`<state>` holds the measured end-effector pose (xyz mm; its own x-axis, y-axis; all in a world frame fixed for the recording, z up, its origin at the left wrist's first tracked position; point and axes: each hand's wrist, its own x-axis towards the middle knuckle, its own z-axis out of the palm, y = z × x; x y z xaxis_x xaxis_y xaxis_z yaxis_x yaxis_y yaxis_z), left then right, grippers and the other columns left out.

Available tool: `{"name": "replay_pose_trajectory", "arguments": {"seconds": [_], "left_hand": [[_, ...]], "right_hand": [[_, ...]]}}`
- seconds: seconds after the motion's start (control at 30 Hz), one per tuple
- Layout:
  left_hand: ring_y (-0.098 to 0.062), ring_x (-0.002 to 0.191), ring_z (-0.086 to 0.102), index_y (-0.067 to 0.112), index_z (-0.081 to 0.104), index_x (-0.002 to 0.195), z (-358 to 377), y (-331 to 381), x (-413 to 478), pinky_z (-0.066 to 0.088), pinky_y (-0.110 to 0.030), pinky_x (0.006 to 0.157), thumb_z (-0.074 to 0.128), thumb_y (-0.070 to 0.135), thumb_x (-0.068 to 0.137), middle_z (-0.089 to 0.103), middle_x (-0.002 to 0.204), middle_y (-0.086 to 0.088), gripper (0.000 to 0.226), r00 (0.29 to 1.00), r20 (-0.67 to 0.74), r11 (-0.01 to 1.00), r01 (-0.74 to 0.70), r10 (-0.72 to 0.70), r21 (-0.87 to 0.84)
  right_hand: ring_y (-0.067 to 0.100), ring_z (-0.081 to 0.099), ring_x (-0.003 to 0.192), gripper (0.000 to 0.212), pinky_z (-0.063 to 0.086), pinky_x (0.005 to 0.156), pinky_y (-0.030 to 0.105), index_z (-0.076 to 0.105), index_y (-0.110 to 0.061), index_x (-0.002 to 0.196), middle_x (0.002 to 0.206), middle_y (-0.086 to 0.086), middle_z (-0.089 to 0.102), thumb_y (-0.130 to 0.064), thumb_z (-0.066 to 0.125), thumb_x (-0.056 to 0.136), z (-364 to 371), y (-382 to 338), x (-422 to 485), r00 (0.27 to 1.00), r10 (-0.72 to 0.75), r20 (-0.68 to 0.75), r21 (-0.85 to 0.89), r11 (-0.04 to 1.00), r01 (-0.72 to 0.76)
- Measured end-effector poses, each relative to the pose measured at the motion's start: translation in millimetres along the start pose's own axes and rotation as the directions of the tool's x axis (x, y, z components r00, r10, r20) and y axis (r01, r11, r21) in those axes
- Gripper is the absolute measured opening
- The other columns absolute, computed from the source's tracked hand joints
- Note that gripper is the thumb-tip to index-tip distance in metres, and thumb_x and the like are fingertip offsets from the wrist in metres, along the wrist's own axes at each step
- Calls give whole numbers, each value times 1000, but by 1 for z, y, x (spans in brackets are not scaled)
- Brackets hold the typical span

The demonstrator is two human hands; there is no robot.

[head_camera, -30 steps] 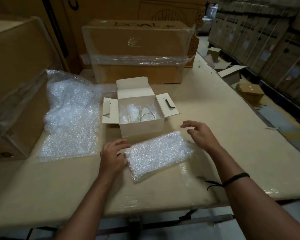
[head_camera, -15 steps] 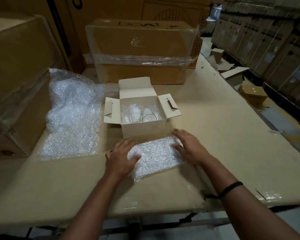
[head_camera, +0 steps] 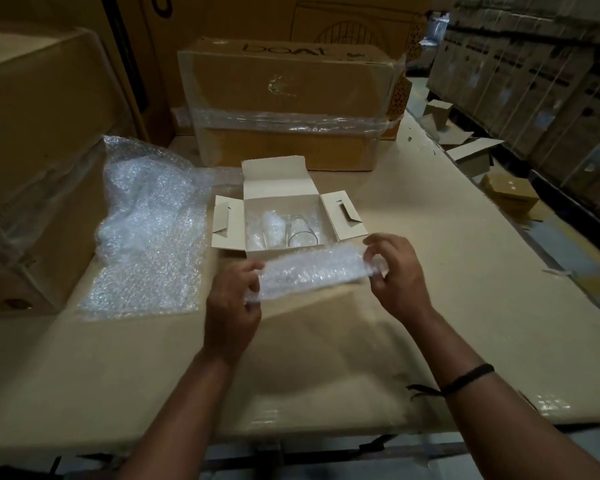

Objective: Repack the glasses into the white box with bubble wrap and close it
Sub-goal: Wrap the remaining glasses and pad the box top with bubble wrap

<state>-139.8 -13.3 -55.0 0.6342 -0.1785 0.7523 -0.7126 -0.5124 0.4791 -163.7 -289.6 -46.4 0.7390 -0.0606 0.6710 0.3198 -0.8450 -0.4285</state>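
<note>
Just in front of the white box [head_camera: 280, 252]: a strip of bubble wrap [head_camera: 312, 273], lifted clear of the table [head_camera: 447, 258] and stretched between both hands. From this angle it overlaps the box's front wall, and I honestly can't tell if it touches.
Strip look: clear-whitish and bubbly, folded into a long narrow band. It's a bit blurry and scrunched at both ends where it's gripped.
Strip direction: the long axis runs side to side along the box's front wall. The right end sits a little higher than the left, so it slants slightly.
Left hand [head_camera: 231, 306]: in front of the box's left front corner, with thumb and curled fingers pinching the strip's left end.
Right hand [head_camera: 400, 271]: by the box's right front corner, just under the right flap. It pinches the other end between thumb and fingertips, and there's a dark band [head_camera: 466, 378] on that wrist.
Box state: open, with the back flap standing up and the side flaps spread out left and right. The strip spans roughly its whole width.
Inside the box: a bare clear glass [head_camera: 302, 233] on the right and a wrapped glass [head_camera: 272, 226] on the left. No clue whether they stand or lie.
Left of the box: a big loose bubble wrap sheet [head_camera: 146, 237] on the table, crumpled at its far end.
Behind the box: a brown carton [head_camera: 284, 98] with clear film around its middle.
</note>
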Motion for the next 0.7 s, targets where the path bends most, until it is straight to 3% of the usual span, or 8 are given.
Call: {"name": "replay_pose_trajectory", "arguments": {"seconds": [0.1,0.2,0.27,0.4,0.5,0.57,0.67,0.7], "left_hand": [[-20,102,60,8,57,74,-2,-15,-11,45,-31,86,42,-6,67,69,103,-3,21,980,194,996,-52,37,72],[-16,73,58,19,64,86,-2,-32,-25,42,-31,72,47,0,53,60,77,11,42,903,411,990,97,-129,98],[-16,60,51,31,54,85,-5,-36,-29,41,-29,63,47,7,60,55,67,10,35,835,481,963,251,-269,103],[-10,62,55,34,56,91,-7,-36,-19,40,-19,55,71,23,82,62,73,3,21,754,444,851,524,-484,36],[-21,84,61,24,61,110,0,-44,-9,46,-27,74,69,31,86,68,95,-2,26,735,391,813,578,-555,68],[-30,96,58,30,57,114,7,-52,-8,44,-34,81,63,39,87,69,99,-5,28,709,333,781,597,-621,185],[-32,105,49,41,47,118,10,-51,-8,37,-36,78,59,50,84,62,109,-1,37,621,271,670,609,-736,424],[-31,107,48,40,45,122,10,-49,-9,38,-38,81,62,49,82,58,115,-1,44,639,264,674,567,-722,472]], "right_hand": [[23,61,97,36,45,89,31,64,-7,85,98,1,68,-1,47,54,0,6,-22,971,-75,228,8,997,76],[23,65,92,33,47,83,26,62,-12,83,98,-2,70,-8,47,54,1,9,-39,875,69,478,21,996,-90],[22,65,88,29,45,76,26,62,-15,86,95,-3,71,-12,49,60,2,8,-42,832,152,534,-8,985,-174],[18,56,74,12,41,66,29,59,-26,86,79,-5,62,-37,59,90,0,2,-28,720,317,617,-94,938,-333],[20,55,74,25,41,65,32,52,-31,73,70,-8,56,-41,52,96,8,0,-16,707,408,578,-161,906,-391],[23,57,82,13,44,69,33,59,-29,89,78,-5,61,-40,53,94,19,0,-12,709,477,520,-260,879,-400],[25,59,97,25,47,78,34,56,-27,114,102,1,66,-35,56,91,33,-4,-13,681,558,475,-372,828,-419],[25,58,101,28,46,80,34,55,-27,117,107,0,64,-33,56,90,35,-6,-15,689,559,461,-402,824,-400]]}}
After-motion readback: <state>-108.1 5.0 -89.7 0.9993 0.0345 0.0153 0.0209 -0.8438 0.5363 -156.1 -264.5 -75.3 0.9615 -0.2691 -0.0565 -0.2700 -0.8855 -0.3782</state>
